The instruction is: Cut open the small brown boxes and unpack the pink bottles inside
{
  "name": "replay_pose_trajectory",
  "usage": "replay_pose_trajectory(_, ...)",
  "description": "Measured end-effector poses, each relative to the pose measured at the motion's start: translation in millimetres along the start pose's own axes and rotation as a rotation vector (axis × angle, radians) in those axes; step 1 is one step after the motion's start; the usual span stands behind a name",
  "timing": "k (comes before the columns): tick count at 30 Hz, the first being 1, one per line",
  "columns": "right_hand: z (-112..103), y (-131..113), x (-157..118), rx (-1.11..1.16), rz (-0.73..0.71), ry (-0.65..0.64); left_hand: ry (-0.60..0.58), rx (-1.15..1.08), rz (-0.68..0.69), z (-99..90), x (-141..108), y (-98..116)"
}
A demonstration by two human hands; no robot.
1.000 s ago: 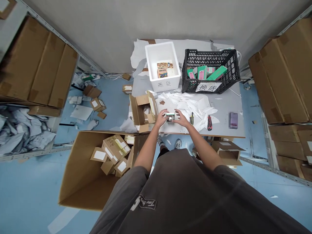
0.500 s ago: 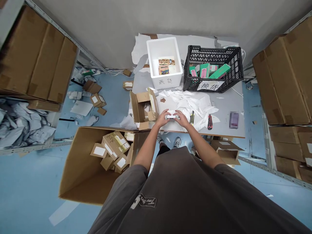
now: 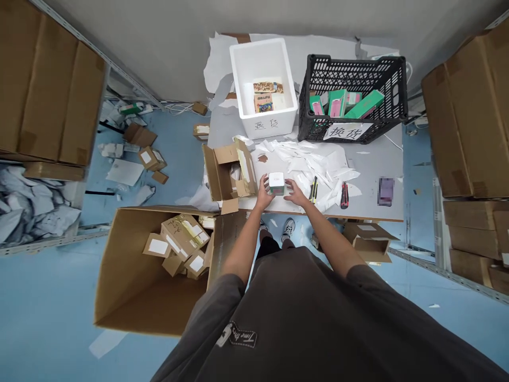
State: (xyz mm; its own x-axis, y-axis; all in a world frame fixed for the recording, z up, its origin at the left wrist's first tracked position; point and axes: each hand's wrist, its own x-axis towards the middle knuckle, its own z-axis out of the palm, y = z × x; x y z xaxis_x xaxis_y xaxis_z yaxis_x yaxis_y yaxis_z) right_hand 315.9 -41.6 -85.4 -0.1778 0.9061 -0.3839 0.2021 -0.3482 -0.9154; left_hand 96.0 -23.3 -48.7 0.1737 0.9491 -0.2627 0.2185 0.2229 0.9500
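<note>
A small white box with a green band [image 3: 277,183] stands on the grey table between my hands. My left hand [image 3: 263,193] is right beside it, fingers at its lower left corner. My right hand [image 3: 292,192] lies open just to its right, a little apart. Past that hand lie a yellow utility knife [image 3: 314,190] and a red-and-black box cutter [image 3: 344,195]. Torn white paper scraps [image 3: 306,164] spread behind the box. To my left stands an open small cardboard box [image 3: 228,172].
A white foam box [image 3: 262,79] and a black plastic crate [image 3: 352,93] of green and pink packets stand at the table's far edge. A large open carton [image 3: 151,297] with small parcels sits on the blue floor at my left. Cartons on shelves flank both sides.
My hands have drawn apart from the small box, which they covered half a second ago. It now shows its white top and green band. The view has shifted slightly.
</note>
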Motion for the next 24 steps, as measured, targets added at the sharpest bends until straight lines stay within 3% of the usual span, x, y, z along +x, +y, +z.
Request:
replay_pose_trajectory(3,10,14,21,0.082,0.023,0.018,0.045,-0.01,0.006,8.7,20,-14)
replay_pose_trajectory(6,18,19,40,0.151,0.015,0.064,0.003,-0.018,-0.062,13.1,34,-33)
replay_pose_trajectory(9,23,13,53,0.172,0.068,0.113,-0.013,-0.056,-0.138,17.0,42,-47)
replay_pose_trajectory(12,22,0,56,0.115,0.124,0.168,0.008,-0.121,-0.207,19.4,46,-47)
replay_pose_trajectory(17,6,-40,43,0.016,0.086,0.212,-0.036,-0.164,-0.209,13.8,44,-14)
replay_pose_trajectory(24,-32,-130,17,0.087,-0.054,0.322,-0.111,-0.124,-0.018,4.4,53,74)
